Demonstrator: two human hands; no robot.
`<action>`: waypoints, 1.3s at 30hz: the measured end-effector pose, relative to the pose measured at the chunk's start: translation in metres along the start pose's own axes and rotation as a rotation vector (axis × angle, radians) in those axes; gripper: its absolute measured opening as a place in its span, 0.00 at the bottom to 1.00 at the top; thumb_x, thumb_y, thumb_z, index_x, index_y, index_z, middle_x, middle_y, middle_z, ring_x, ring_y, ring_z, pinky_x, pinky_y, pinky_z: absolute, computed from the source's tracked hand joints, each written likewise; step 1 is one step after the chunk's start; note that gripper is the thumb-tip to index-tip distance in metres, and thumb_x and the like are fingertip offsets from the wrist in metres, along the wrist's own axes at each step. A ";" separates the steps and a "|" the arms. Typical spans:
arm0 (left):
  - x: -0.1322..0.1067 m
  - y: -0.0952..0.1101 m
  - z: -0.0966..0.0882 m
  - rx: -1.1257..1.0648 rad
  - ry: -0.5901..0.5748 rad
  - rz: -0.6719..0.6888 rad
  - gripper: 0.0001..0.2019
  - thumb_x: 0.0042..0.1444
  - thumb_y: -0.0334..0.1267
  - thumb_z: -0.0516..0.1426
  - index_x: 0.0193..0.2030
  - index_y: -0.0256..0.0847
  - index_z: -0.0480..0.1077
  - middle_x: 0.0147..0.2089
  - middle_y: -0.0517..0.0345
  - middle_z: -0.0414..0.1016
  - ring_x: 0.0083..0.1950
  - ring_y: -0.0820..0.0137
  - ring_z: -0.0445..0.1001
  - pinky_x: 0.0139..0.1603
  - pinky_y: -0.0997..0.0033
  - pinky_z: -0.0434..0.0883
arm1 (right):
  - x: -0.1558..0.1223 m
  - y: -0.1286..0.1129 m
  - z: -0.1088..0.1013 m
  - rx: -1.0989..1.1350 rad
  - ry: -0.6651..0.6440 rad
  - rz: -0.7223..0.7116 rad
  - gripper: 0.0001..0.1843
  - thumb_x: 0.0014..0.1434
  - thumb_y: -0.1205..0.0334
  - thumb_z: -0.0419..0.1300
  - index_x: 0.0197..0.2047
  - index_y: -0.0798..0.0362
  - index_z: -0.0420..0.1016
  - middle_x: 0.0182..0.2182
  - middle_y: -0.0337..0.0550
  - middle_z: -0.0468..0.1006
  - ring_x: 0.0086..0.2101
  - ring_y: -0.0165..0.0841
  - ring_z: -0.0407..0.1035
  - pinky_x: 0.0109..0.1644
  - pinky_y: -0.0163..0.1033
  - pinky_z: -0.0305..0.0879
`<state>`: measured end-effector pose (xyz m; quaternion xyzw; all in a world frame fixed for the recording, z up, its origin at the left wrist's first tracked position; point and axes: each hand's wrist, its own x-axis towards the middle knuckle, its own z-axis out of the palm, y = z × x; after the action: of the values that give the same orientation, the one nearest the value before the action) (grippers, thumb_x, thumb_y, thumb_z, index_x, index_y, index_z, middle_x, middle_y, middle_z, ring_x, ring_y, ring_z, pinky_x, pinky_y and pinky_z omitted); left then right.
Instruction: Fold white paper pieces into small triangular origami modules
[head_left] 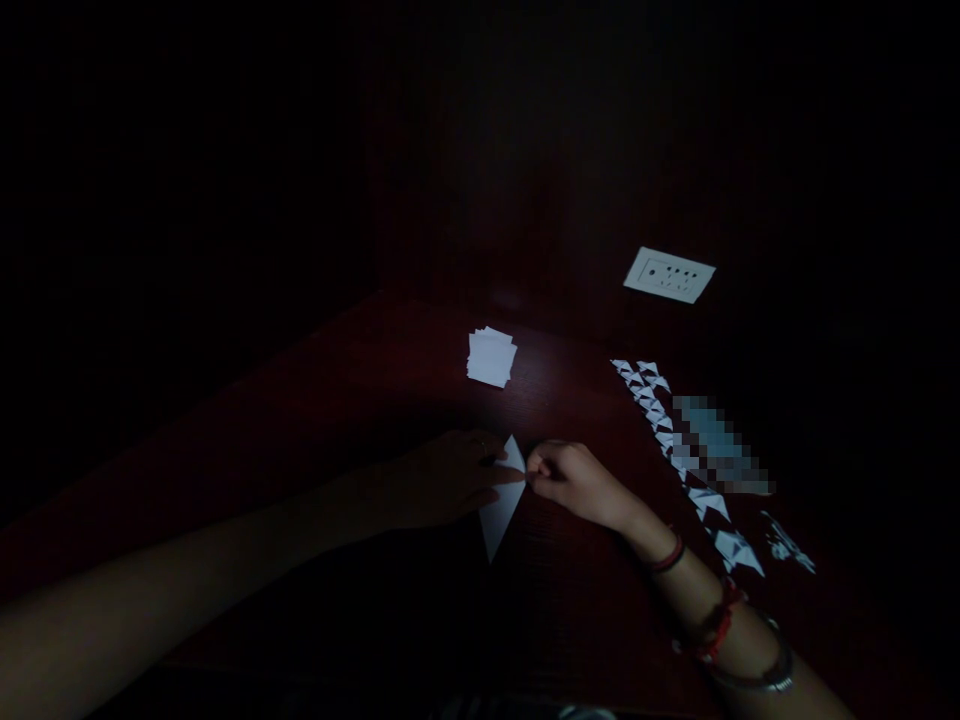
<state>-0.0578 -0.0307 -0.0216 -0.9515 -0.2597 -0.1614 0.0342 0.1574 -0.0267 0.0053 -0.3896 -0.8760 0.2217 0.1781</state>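
The scene is very dark. A white folded paper triangle (501, 508) lies on a dark red wooden table (390, 370). My left hand (442, 477) rests flat on the paper's left side, fingers stretched over it. My right hand (571, 481) is curled into a pinch at the paper's right edge, pressing on the fold. Red bands and a metal bangle sit on my right wrist.
A small stack of white paper squares (491, 356) lies behind my hands. A long row of folded white triangles (679, 450) runs along the right. A white wall socket plate (669, 274) is on the dark panel behind.
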 end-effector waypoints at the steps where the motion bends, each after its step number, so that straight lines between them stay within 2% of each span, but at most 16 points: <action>1: 0.001 0.001 -0.001 0.001 -0.008 -0.002 0.16 0.59 0.39 0.48 0.55 0.49 0.59 0.53 0.53 0.61 0.53 0.61 0.60 0.51 0.61 0.57 | 0.000 0.000 0.000 0.007 -0.005 -0.005 0.05 0.46 0.73 0.53 0.26 0.55 0.67 0.23 0.35 0.66 0.25 0.25 0.59 0.30 0.30 0.53; 7: 0.003 0.007 -0.009 0.031 -0.052 -0.040 0.16 0.60 0.38 0.47 0.54 0.48 0.60 0.54 0.52 0.61 0.53 0.61 0.60 0.50 0.61 0.59 | 0.002 0.004 -0.001 0.058 -0.028 -0.005 0.05 0.45 0.74 0.52 0.24 0.56 0.65 0.23 0.34 0.64 0.25 0.24 0.58 0.29 0.29 0.53; 16: -0.001 0.001 0.000 -0.008 -0.022 -0.023 0.16 0.59 0.39 0.48 0.55 0.51 0.59 0.54 0.53 0.60 0.55 0.61 0.57 0.51 0.60 0.58 | 0.003 0.006 -0.004 0.099 -0.050 0.045 0.04 0.45 0.73 0.53 0.25 0.56 0.67 0.22 0.34 0.65 0.24 0.23 0.58 0.29 0.28 0.53; 21: 0.000 0.001 -0.002 -0.017 -0.021 -0.015 0.18 0.59 0.38 0.48 0.56 0.51 0.57 0.54 0.53 0.60 0.53 0.62 0.60 0.50 0.61 0.59 | 0.002 0.005 -0.006 0.129 -0.064 0.089 0.04 0.48 0.69 0.53 0.27 0.56 0.69 0.23 0.35 0.67 0.24 0.24 0.60 0.28 0.29 0.54; 30: -0.002 0.001 0.000 -0.026 -0.013 -0.002 0.17 0.59 0.37 0.48 0.55 0.50 0.58 0.54 0.54 0.60 0.55 0.62 0.57 0.52 0.61 0.57 | 0.005 0.006 -0.003 0.034 -0.039 0.001 0.04 0.45 0.73 0.53 0.24 0.56 0.66 0.22 0.34 0.65 0.24 0.24 0.58 0.29 0.29 0.53; 39: -0.002 0.002 -0.004 -0.045 0.013 -0.016 0.16 0.59 0.38 0.48 0.54 0.51 0.60 0.54 0.54 0.61 0.54 0.63 0.59 0.51 0.63 0.58 | 0.004 0.007 -0.006 0.051 -0.025 0.027 0.04 0.47 0.72 0.53 0.26 0.56 0.67 0.23 0.35 0.66 0.24 0.24 0.59 0.29 0.29 0.54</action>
<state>-0.0597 -0.0337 -0.0185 -0.9489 -0.2634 -0.1735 0.0133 0.1622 -0.0173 0.0074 -0.3940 -0.8669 0.2511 0.1740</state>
